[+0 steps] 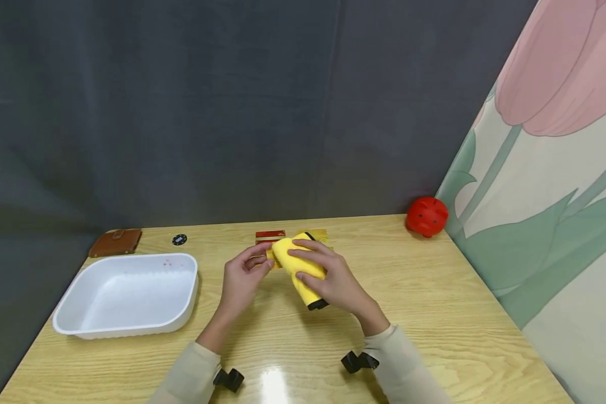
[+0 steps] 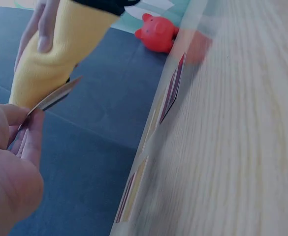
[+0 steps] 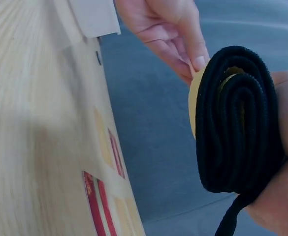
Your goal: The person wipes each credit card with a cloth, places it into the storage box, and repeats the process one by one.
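Note:
A yellow card is pinched between the thumb and fingers of my left hand. My right hand grips a folded yellow towel with black edging, held above the table against the card. In the left wrist view, the card shows edge-on beside the towel. The right wrist view shows the towel's rolled black end. Behind the hands, a red striped card and a yellow card lie on the table; the towel partly covers the yellow one.
On the left of the wooden table stands a white plastic basin. A brown wallet and a black poker chip lie behind it. A red piggy bank sits at the back right corner, near the curtain.

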Action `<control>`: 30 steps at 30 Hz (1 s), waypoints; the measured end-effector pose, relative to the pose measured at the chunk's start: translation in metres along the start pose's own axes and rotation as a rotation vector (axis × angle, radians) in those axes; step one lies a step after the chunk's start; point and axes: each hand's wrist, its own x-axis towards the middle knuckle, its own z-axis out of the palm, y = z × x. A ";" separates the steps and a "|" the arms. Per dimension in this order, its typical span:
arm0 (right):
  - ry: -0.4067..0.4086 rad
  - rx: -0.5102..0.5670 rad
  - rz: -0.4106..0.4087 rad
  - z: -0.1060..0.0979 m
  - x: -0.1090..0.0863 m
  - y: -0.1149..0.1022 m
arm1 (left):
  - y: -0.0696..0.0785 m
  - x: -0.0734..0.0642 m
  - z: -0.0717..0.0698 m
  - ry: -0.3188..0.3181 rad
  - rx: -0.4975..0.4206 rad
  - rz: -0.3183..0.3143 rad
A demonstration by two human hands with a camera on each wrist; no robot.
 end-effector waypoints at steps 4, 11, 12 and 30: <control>0.019 -0.017 -0.003 0.004 0.001 0.003 | 0.002 -0.002 0.003 0.027 -0.027 0.008; 0.053 -0.016 0.008 -0.002 0.001 0.006 | 0.005 -0.004 0.006 0.055 -0.063 0.014; 0.059 -0.009 0.014 -0.004 0.000 0.007 | 0.005 -0.004 0.006 0.058 -0.062 0.017; 0.223 0.108 0.153 -0.053 -0.012 0.027 | 0.011 0.001 -0.005 0.074 -0.116 -0.029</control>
